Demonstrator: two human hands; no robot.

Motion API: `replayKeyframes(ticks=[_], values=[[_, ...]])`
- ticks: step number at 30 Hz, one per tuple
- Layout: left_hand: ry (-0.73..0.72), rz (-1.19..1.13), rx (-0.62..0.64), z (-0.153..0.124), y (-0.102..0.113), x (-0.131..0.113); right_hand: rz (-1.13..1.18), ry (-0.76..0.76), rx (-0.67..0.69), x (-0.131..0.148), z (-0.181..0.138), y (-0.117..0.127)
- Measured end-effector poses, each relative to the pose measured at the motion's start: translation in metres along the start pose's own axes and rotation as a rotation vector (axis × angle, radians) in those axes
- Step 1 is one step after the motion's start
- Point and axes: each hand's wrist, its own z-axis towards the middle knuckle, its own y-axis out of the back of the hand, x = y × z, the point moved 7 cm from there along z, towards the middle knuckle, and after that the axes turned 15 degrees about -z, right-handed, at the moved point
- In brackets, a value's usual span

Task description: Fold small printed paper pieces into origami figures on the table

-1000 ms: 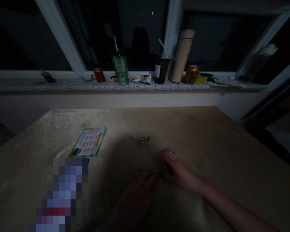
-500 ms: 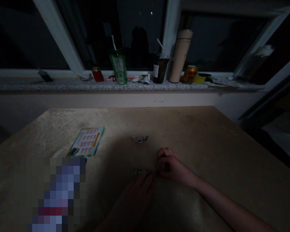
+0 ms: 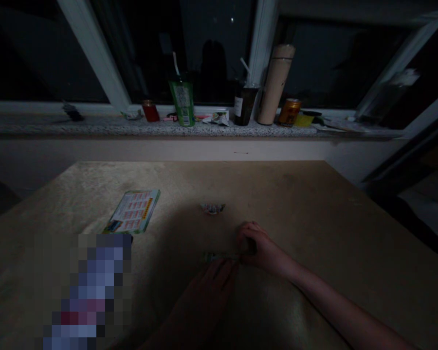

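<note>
In the shadowed middle of the table lies a narrow greenish paper strip [image 3: 219, 256], its details too dark to read. The fingers of my left hand [image 3: 213, 282] are stretched out and rest on its near edge. My right hand [image 3: 264, 253] is curled at the strip's right end, thumb low and forefinger bent over; the fingertips seem to pinch that end, though shadow partly hides the contact. Beyond both hands is a small crumpled piece of printed paper [image 3: 213, 209], touched by neither.
A printed green-and-white booklet or card [image 3: 133, 211] lies at left on the table [image 3: 277, 184], above a blurred-out bluish object [image 3: 91, 287]. On the windowsill stand a green cup [image 3: 182, 102], a dark cup [image 3: 245, 104], a tall flask [image 3: 276, 85], a can [image 3: 289, 113] and a red jar [image 3: 151, 111].
The gap between my right thumb and forefinger has widened slightly. My left hand stays on the strip. The whole view has shifted a little.
</note>
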Motion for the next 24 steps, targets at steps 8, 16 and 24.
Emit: replayKeyframes(ticks=[8,16,24], values=[[-0.030,0.018,-0.045,-0.0004,0.0027,-0.0023,0.026,0.003,0.012,-0.0015,0.0003,-0.0007],[-0.048,0.019,-0.044,-0.0006,0.0016,-0.0016,0.046,0.020,0.036,-0.0018,0.0009,-0.0019],[-0.052,-0.028,-0.079,-0.0055,-0.0030,0.0022,0.050,0.013,0.057,-0.0025,0.0005,-0.0025]])
